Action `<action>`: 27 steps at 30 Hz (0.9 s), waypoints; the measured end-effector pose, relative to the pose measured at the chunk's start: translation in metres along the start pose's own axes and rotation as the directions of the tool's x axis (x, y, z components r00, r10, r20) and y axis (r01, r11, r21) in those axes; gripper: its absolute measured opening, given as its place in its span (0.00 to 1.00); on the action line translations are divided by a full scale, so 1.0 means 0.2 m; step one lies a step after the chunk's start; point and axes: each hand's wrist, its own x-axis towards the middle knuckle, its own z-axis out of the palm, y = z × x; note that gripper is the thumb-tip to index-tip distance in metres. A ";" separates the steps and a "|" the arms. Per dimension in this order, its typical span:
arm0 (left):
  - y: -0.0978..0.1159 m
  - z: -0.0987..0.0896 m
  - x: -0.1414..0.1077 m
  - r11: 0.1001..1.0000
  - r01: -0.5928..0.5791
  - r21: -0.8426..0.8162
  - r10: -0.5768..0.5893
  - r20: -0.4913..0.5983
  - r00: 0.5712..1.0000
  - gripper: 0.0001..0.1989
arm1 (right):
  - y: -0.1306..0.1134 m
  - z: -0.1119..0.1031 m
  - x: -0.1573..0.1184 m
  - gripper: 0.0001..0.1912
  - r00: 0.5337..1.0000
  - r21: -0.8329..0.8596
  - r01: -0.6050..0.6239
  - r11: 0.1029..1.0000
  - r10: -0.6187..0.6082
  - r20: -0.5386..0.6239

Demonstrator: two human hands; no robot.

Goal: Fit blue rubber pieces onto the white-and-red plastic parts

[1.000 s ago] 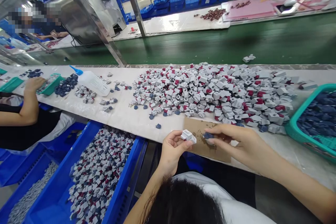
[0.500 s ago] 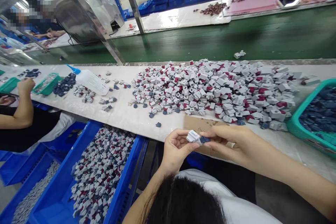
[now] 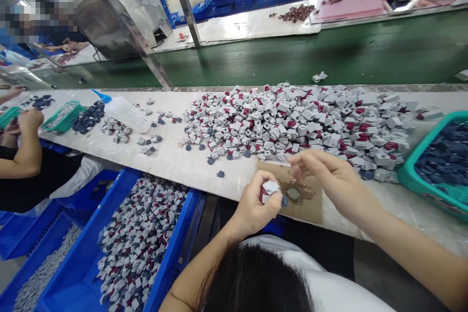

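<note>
My left hand [image 3: 258,204] is closed around a small white plastic piece [image 3: 271,187] with a maroon part showing beneath it. A dark blue bit [image 3: 284,200] shows beside the fingertips; whether it is joined to the white piece I cannot tell. Raised over the near edge of the pile, my right hand [image 3: 327,173] has bent fingers with blurred tips, and nothing can be made out in them. Under both hands lies a brown cardboard sheet [image 3: 312,212] bearing a wet round spot. The pile of white and maroon pieces [image 3: 292,117] spreads just beyond.
A green basket [image 3: 405,168] of dark blue parts stands at right. Left on the bench are a white bottle [image 3: 126,114] with a blue nozzle and a co-worker's hand [image 3: 31,119]. Below sits a blue bin [image 3: 78,258] of pieces. Behind runs a green belt [image 3: 237,66].
My right hand has come off the dark blue part and moved up toward the pile. My left hand has curled around the white piece. A white piece on the belt has shifted left.
</note>
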 end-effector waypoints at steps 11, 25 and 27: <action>-0.03 0.10 0.05 0.843 -0.397 0.363 0.404 0.059 0.913 0.19 | -0.15 0.19 0.05 0.28 0.927 0.522 -0.371 0.768 0.339 0.160; -0.15 0.16 0.02 0.775 -0.453 0.441 0.556 -0.136 0.820 0.27 | -0.10 0.26 0.02 0.31 0.955 0.574 -0.296 0.763 0.255 0.153; -0.18 0.15 0.02 0.835 -0.392 0.387 0.486 -0.183 0.854 0.26 | -0.09 0.28 0.03 0.31 0.945 0.522 -0.328 0.787 0.274 0.179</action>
